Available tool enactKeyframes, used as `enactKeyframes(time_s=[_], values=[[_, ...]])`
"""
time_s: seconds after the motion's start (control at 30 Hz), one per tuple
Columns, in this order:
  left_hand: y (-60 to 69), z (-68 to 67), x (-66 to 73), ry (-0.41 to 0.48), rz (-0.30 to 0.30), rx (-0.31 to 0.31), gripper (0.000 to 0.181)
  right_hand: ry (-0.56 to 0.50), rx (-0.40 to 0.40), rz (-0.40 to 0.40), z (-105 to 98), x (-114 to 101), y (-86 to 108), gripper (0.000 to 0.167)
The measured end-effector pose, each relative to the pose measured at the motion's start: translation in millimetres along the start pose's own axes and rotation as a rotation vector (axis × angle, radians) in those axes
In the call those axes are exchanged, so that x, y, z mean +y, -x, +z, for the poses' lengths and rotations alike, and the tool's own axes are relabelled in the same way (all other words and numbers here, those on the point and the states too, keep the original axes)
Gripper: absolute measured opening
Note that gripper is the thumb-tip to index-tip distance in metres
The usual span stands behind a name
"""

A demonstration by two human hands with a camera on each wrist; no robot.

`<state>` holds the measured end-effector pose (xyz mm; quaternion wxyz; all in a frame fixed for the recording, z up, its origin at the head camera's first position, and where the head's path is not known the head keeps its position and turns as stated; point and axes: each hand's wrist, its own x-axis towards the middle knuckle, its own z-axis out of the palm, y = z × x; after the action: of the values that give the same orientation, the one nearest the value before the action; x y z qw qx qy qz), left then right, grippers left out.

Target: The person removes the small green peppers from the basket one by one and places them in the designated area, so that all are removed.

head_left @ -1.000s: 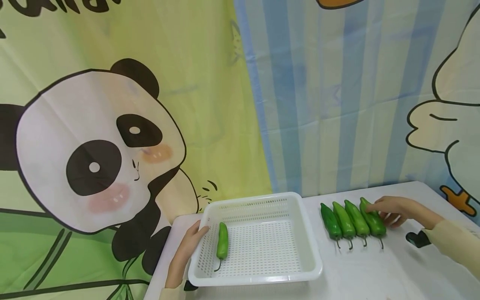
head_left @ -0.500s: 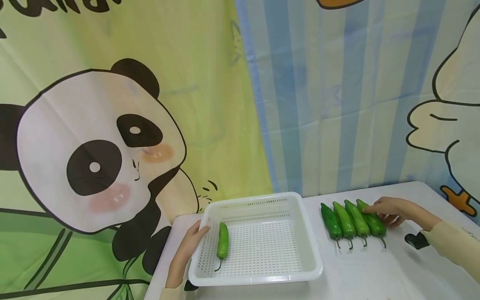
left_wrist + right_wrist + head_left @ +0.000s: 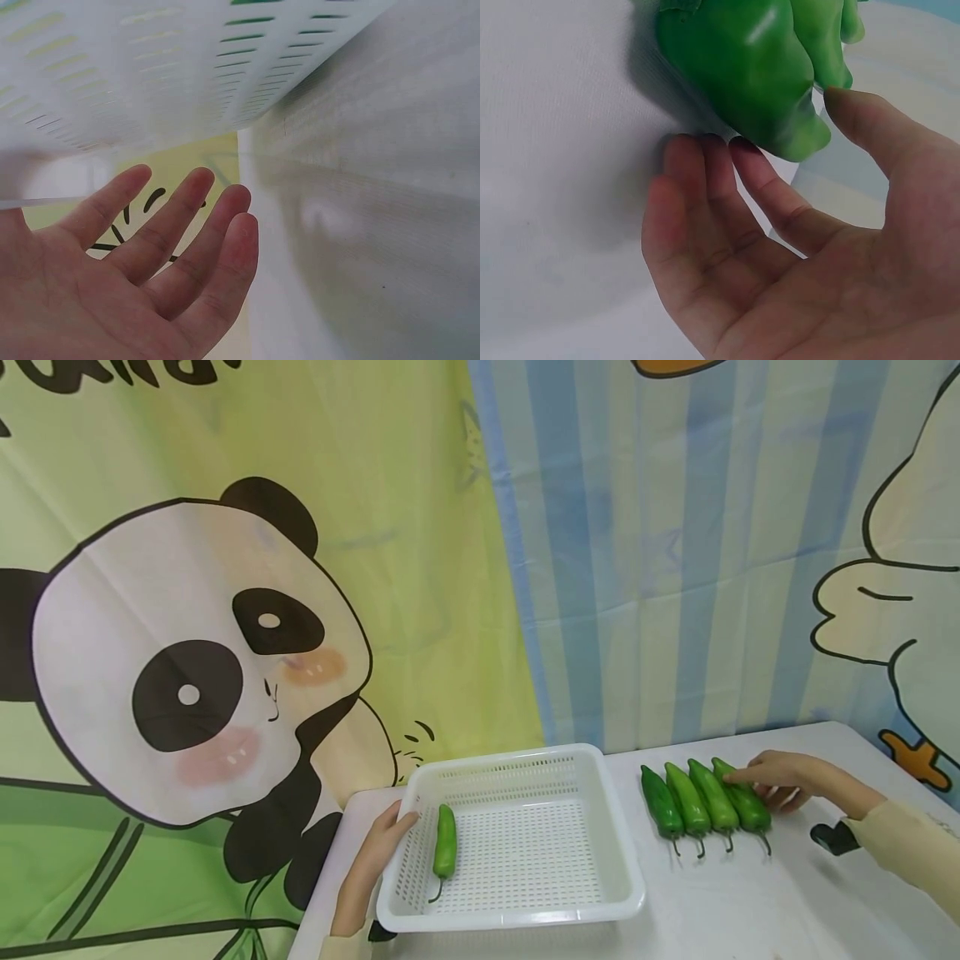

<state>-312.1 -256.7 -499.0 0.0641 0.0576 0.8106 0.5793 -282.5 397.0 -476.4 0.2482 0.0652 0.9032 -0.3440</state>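
Several long green peppers lie side by side on the right of the white table, stems toward the near edge. My right hand [image 3: 787, 779] is at the rightmost pepper [image 3: 742, 799], its thumb on the upper part and curled fingers along the right side. In the right wrist view this pepper [image 3: 739, 71] sits between thumb and fingertips. At left, a white plastic basket [image 3: 510, 917] holds one green pepper [image 3: 446, 843] along its left side. My left hand [image 3: 386, 843] rests at the basket's left rim, thumb over it. Its other fingers [image 3: 240, 240] stretch loosely outside, apart from the wall.
A white cloth covers the table [image 3: 705, 910], whose right edge falls away beyond my right hand. Directly behind hangs a printed curtain [image 3: 480, 568] with a panda and blue stripes. The other peppers [image 3: 686, 799] stand close against the gripped one.
The rightmost pepper's tip has swung slightly left toward its neighbour and its stem slightly right, my right hand moving with it. My left hand and the basket have stayed put.
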Motion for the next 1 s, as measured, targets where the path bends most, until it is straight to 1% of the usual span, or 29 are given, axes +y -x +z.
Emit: enactKeyframes(time_s=[0.1, 0.3, 0.43, 0.6, 0.7, 0.9, 1.0], values=[[1.0, 0.2, 0.3, -0.005, 0.002, -0.005, 0.051, 0.01, -0.003, 0.003, -2.4, -0.5, 2.2, 0.064], [1.3, -0.1, 0.2, -0.01, 0.001, -0.01, 0.051, 0.036, 0.006, -0.002, -12.1, -5.7, 9.4, 0.065], [1.0, -0.2, 0.1, 0.003, 0.003, -0.007, 0.05, 0.026, 0.015, -0.014, -19.1, -10.7, 14.3, 0.068], [0.7, -0.6, 0.6, 0.01, 0.014, -0.01, 0.051, 0.028, 0.024, -0.029, -21.9, -16.8, 16.6, 0.077], [0.5, -0.9, 0.1, 0.003, 0.008, -0.014, 0.051, 0.035, 0.032, -0.046, -21.4, -23.4, 18.6, 0.081], [0.6, -1.4, -1.0, -0.025, 0.006, -0.031, 0.052, 0.031, 0.047, -0.115, -14.0, -42.6, 24.9, 0.072], [0.5, -1.7, -1.0, -0.019, 0.004, -0.029, 0.052, 0.011, 0.046, -0.132, -7.9, -54.1, 27.3, 0.067]])
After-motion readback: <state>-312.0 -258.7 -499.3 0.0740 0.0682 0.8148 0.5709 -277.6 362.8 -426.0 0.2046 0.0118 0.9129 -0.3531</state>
